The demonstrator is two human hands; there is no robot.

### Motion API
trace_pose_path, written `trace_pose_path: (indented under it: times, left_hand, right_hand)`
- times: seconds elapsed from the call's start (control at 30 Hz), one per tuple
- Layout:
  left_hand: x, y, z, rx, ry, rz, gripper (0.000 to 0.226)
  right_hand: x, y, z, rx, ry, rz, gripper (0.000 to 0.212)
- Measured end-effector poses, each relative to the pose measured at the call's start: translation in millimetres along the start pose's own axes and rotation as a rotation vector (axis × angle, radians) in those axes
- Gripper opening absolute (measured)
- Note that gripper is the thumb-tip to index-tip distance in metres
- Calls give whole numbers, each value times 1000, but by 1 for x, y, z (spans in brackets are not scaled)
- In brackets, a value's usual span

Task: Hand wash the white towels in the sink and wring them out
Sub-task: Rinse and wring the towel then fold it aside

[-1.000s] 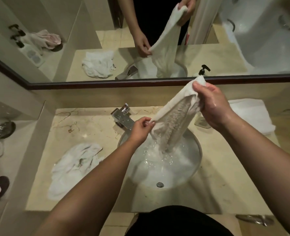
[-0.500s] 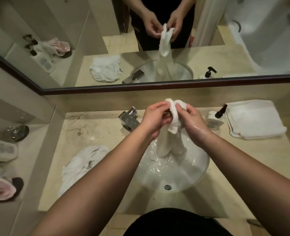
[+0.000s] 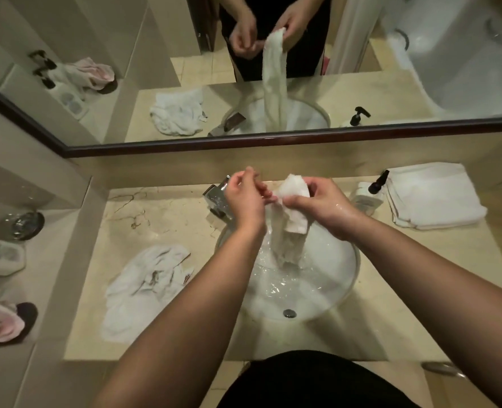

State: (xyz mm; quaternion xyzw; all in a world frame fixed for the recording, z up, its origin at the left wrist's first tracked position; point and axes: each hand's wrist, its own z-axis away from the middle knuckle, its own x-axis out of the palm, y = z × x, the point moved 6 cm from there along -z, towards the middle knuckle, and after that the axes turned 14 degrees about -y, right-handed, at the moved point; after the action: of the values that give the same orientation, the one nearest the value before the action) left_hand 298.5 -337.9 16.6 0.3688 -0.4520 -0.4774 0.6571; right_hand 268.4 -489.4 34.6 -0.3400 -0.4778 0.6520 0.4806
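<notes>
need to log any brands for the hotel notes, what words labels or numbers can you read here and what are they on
No text can be read in this view.
Pump bottle: its pale front may carry a label, too blurred to read.
Crumpled towel on the counter: small dark marks, possibly tags, too small to read.
Folded towels, faucet and sink: no lettering visible.

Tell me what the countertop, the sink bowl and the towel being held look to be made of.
Countertop: polished beige stone, probably marble, judging by its dark veins and soft sheen.
Sink bowl: glossy white, likely glazed ceramic; smooth, with bright reflections.
Towel: white looped terry cloth, probably cotton; nubbly surface, hanging limp and wet.
</notes>
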Motion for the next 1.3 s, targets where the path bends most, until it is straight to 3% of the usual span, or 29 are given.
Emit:
trace_pose_path:
  times: [0.07,0.17,0.23,0.37,0.5,0.6,0.7,0.83,1.03,1.17,1.23,1.3]
  left_hand:
    - [-12,-19,-4,-81,-92,-99,27]
    - [-5,-49,-1,-169,-388,-275,73]
    - [8,-57,12,-218,-498,-305,73]
    - [25,-78,25,-300,-533,-368,59]
    - [19,-112,25,-354,-568,-449,112]
    - [20,-91,41,-288,-592,-507,125]
    - [25,-98,40,-224,-612,-591,101]
    - [22,-115,36,-275,-606,-624,58]
    - [-5,-111,22,-287,-506,-685,26]
    - [-23,-89,22,-311,-437,-664,30]
    - [-24,-77,19,-308,-460,-654,28]
    - [-20,-66,16,-303,-525,-665,28]
  right_hand:
    - [-1,4,5,25,45,-22,17]
    - [0,6,9,18,70,-218,22]
    - [5,2,11,-14,55,-394,26]
    - [4,-22,9,-73,56,-651,21]
    - [-8,-40,3,-115,109,-860,20]
    - [-19,-52,0,-136,189,-1031,16]
    - [-26,-69,-1,-173,212,-1112,15]
    - [-35,-91,0,-235,242,-1196,16]
    - [-70,-63,4,-225,323,-1274,28]
    - [-95,4,6,-3,412,-1134,21]
    - [-97,45,10,190,417,-996,26]
    - [-91,85,14,376,367,-824,16]
